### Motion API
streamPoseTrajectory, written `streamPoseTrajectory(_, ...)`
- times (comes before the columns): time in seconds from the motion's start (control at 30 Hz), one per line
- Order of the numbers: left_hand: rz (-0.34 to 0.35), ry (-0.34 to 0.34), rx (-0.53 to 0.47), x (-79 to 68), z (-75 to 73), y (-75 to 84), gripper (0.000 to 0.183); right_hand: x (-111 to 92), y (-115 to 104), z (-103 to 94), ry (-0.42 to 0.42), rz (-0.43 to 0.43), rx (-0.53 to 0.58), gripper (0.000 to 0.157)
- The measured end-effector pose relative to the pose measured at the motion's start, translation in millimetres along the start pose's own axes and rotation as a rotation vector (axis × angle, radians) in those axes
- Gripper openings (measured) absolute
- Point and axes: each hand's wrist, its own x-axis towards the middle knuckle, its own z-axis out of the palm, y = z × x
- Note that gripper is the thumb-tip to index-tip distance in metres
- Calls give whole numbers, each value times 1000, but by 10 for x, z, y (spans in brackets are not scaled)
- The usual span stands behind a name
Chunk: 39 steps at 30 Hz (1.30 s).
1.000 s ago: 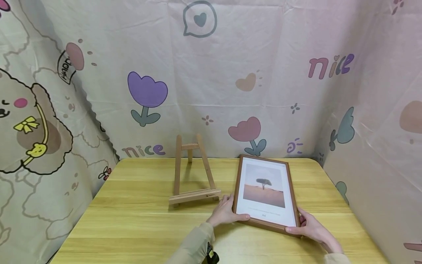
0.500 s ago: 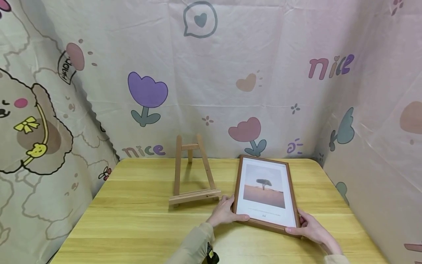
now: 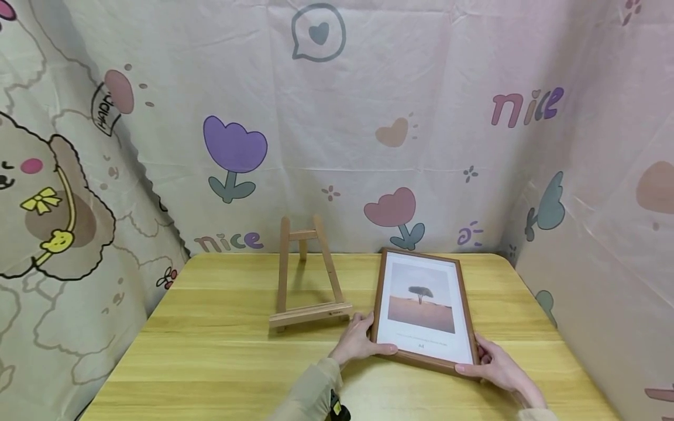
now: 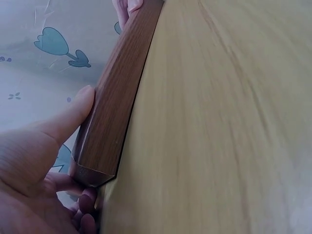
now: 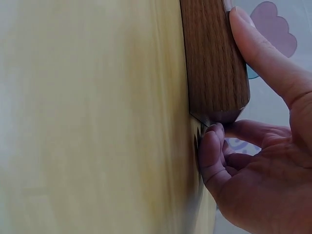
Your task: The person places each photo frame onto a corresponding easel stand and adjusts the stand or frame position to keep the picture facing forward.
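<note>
Far L, fabric backdrop (image 3: 52, 321) w/ cartoon prints hangs by the desk (image 3: 210, 356), runs on behind its back edge and round the R side. Wooden easel (image 3: 310, 314) stands upright L of ctr, nearer the back edge, ledge facing the front. Next, L arm: beige sleeve (image 3: 308, 389) slants in from the front edge, up to the R, dark strap (image 3: 339, 408) below the cuff. L hand (image 3: 355, 341) is at the frame's front-L corner, thumb laid over the front rail, other fingers (image 4: 87, 202) bent round the side & low at the corner; gap only as wide as the rail, so it has hold of the frame. Brown picture frame (image 3: 430, 362) lies face up on the desk's R half, far end by the back edge, turned a bit; holds a white-bordered print (image 3: 421, 298), lone tree on reddish ground, caption too small to read. R hand (image 3: 497, 365) mirrors at the front-R corner: arm from front R, thumb over the front rail, fingers curled at the side & low, also gripping.
</note>
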Motion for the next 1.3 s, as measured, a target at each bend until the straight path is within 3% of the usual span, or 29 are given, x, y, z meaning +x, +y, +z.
streamPoseTrajectory(0.23,-11,7,-18,-27,26,5,107,23,-27,13,10,101,-28,105)
streamPoseTrajectory(0.57,-23,23,-38,-51,24,24,111,4,-31,55,29,45,-22,106)
streamPoseTrajectory(0.87,-12,35,-59,-94,39,31,112,-7,-64,66,49,59,-19,106)
streamPoseTrajectory(1.3,31,92,6,-83,81,15,113,-1,-87,61,62,63,-47,108)
